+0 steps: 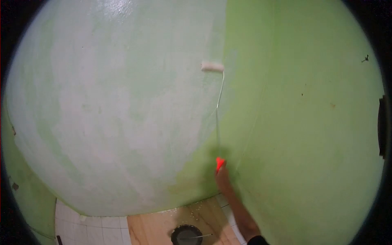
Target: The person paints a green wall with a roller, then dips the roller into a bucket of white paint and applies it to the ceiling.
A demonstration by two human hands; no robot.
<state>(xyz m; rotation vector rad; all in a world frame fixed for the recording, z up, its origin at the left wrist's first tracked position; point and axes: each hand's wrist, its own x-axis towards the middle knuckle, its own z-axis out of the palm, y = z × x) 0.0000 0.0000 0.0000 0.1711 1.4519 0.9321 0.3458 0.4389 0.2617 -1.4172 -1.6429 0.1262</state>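
Observation:
My right hand (221, 172) is wrapped round the orange handle (220, 162) of a paint roller. A thin metal rod runs up from the handle to the pale roller sleeve (212, 66), which lies against the wall. White paint (134, 90) covers much of this wall in uneven, streaky patches. Bare green wall (249, 81) begins just right of the roller. My left hand is out of view.
On the floor below, a wooden board (151, 226) lies beside white tiles (102, 228). A round black container (186, 235) with a thin stick across it stands on the board. A dark object (382, 126) is at the right wall, below a small hook (365, 59).

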